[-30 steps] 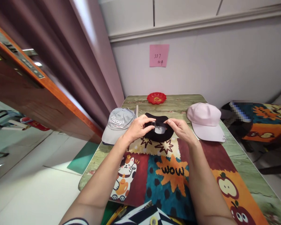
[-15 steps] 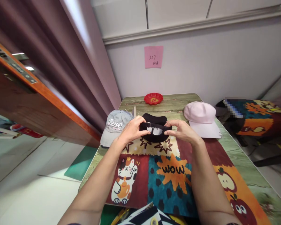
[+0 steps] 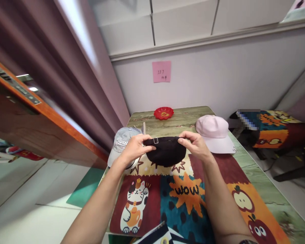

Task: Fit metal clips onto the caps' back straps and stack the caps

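A black cap (image 3: 166,152) hangs between my hands over the patterned mat, its back strap with a metal buckle along the top edge. My left hand (image 3: 137,147) pinches the strap end beside the buckle. On the other side my right hand (image 3: 193,144) grips the cap's upper right edge between thumb and fingers. Behind my left hand, a grey cap (image 3: 120,140) with white lettering is partly covered. A pale pink cap (image 3: 213,130) rests on the table just beyond my right hand.
A red scalloped dish (image 3: 163,113) sits at the back of the green table (image 3: 139,117). The colourful mat (image 3: 152,210) lies in front. A wooden door edge and curtain stand at left; another mat-covered surface is at right.
The black cap has been tilted, so its opening no longer shows and its rounded crown faces me. Both hands still hold it. The view has shifted slightly.
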### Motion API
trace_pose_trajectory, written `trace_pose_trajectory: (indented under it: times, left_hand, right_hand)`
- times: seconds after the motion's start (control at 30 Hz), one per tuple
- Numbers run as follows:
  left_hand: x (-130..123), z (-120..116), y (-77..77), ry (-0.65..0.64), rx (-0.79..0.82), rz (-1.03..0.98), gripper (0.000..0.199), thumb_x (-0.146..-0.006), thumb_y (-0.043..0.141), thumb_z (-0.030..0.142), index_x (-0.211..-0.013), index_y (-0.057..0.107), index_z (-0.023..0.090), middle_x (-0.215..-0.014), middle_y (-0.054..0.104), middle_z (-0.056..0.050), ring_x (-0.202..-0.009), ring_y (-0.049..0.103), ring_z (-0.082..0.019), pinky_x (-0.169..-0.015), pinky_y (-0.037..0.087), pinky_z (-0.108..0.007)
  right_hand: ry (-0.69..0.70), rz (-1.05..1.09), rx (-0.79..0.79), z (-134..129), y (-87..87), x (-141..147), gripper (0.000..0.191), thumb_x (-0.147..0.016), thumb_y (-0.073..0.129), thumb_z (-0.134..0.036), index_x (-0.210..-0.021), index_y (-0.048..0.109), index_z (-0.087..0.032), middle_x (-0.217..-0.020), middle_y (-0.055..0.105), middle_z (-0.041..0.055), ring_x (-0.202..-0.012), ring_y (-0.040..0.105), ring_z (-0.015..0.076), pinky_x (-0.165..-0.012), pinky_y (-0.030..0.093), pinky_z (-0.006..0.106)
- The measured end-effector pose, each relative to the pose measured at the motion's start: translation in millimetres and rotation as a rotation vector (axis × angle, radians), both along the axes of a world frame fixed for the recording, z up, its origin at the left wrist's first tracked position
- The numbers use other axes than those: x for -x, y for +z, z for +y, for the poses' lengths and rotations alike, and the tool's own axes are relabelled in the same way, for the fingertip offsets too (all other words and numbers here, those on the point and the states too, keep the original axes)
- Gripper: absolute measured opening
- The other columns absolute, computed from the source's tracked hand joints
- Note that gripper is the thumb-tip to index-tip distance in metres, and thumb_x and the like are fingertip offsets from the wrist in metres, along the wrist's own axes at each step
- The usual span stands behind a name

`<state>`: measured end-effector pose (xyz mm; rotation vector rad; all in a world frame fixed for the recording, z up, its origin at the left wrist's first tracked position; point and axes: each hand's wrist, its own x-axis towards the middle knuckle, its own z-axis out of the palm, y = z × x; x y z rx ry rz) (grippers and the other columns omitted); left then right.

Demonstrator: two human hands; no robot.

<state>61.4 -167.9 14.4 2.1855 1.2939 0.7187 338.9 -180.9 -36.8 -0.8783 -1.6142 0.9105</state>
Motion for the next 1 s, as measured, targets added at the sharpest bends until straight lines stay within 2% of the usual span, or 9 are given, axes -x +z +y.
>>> trace_pose_trajectory:
  times: [0.13,0.23,0.37,0.5,0.6,0.7,0.83,0.93,1.0]
  left_hand:
    - [-8.7,-22.7,37.5,-0.137,0.094,-0.272,0.023,-0.076,0.079,0.041,-0.082,0.076,0.019,-0.09,0.071,-0.007,-0.091,0.064,-0.023,-0.088,0.05,-0.036]
    - [-17.3,-38.0,42.0,-0.149,0.368,-0.644,0.036,-0.079,0.074,0.05,-0.099,0.076,0.02,-0.095,0.074,-0.009,-0.089,0.07,-0.027,-0.082,0.056,-0.041]
    - [-24.5,-42.9,11.8,-0.034,0.583,-0.984,0.052,-0.068,0.078,0.06,-0.105,0.074,0.024,-0.095,0.077,-0.006,-0.095,0.073,-0.034,-0.088,0.058,-0.048]
    - [-24.5,-44.4,-34.0,-0.034,0.745,-1.117,0.058,-0.067,0.072,0.069,-0.099,0.074,0.021,-0.099,0.078,-0.01,-0.117,0.065,-0.04,-0.102,0.052,-0.055]
    - [-22.8,-55.8,-66.2,-0.035,0.862,-1.246,0.043,-0.067,0.08,0.054,-0.091,0.073,0.02,-0.1,0.078,-0.01,-0.122,0.064,-0.038,-0.111,0.045,-0.053]
    - [-23.1,-67.9,-87.3,0.033,0.943,-1.341,0.032,-0.067,0.082,0.03,-0.096,0.074,0.021,-0.103,0.079,-0.007,-0.121,0.065,-0.034,-0.115,0.042,-0.049]
    - [-25.2,-60.5,-89.9,0.22,0.952,-1.41,0.028,-0.081,0.07,0.023,-0.109,0.073,0.017,-0.11,0.078,-0.009,-0.118,0.068,-0.03,-0.116,0.042,-0.048]
    - [-24.4,-38.0,-77.8,0.295,0.933,-1.513,0.026,-0.088,0.063,0.027,-0.108,0.074,0.015,-0.107,0.079,-0.01,-0.115,0.07,-0.029,-0.116,0.042,-0.049]
    - [-23.2,-21.7,-68.0,0.303,0.867,-1.587,0.027,-0.09,0.06,0.026,-0.111,0.074,0.015,-0.108,0.078,-0.009,-0.115,0.07,-0.028,-0.116,0.042,-0.049]
  right_hand:
    - [0.064,0.278,0.175,-15.6,13.8,-2.1,0.036,-0.084,0.07,-0.056,-0.08,0.063,-0.021,-0.069,0.058,-0.0003,-0.058,0.05,0.0132,-0.053,0.038,0.024]
    - [0.131,0.386,0.339,-24.3,23.6,4.3,0.039,-0.08,0.073,-0.058,-0.079,0.06,-0.021,-0.065,0.055,-0.0022,-0.053,0.046,0.0112,-0.049,0.036,0.022]
    - [0.228,0.512,0.482,-18.7,22.3,22.1,0.035,-0.079,0.075,-0.054,-0.079,0.059,-0.023,-0.067,0.059,-0.0021,-0.055,0.052,0.0124,-0.053,0.045,0.024]
    - [0.087,0.561,0.533,4.0,-1.9,27.4,0.037,-0.082,0.067,-0.061,-0.088,0.066,-0.025,-0.089,0.073,0.0045,-0.083,0.068,0.0213,-0.078,0.058,0.034]
    - [0.049,0.531,0.575,21.8,-24.8,19.6,0.047,-0.083,0.059,-0.069,-0.088,0.067,-0.023,-0.091,0.074,0.0071,-0.093,0.071,0.0243,-0.085,0.059,0.041]
    - [0.085,0.573,0.641,34.5,-43.7,14.0,0.047,-0.079,0.063,-0.07,-0.079,0.065,-0.023,-0.083,0.075,0.0064,-0.093,0.071,0.0251,-0.087,0.059,0.043]
    - [0.098,0.66,0.72,43.5,-59.7,20.4,0.044,-0.077,0.067,-0.069,-0.075,0.065,-0.025,-0.084,0.077,0.0055,-0.094,0.072,0.026,-0.088,0.06,0.041]
    - [0.06,0.68,0.662,43.1,-62.0,26.6,0.046,-0.08,0.063,-0.07,-0.085,0.069,-0.024,-0.093,0.079,0.0054,-0.101,0.073,0.0257,-0.091,0.058,0.039]
    - [0.124,0.677,0.671,37.4,-59.0,28.5,0.056,-0.082,0.056,-0.074,-0.096,0.071,-0.022,-0.097,0.079,0.0075,-0.104,0.073,0.0273,-0.091,0.058,0.041]
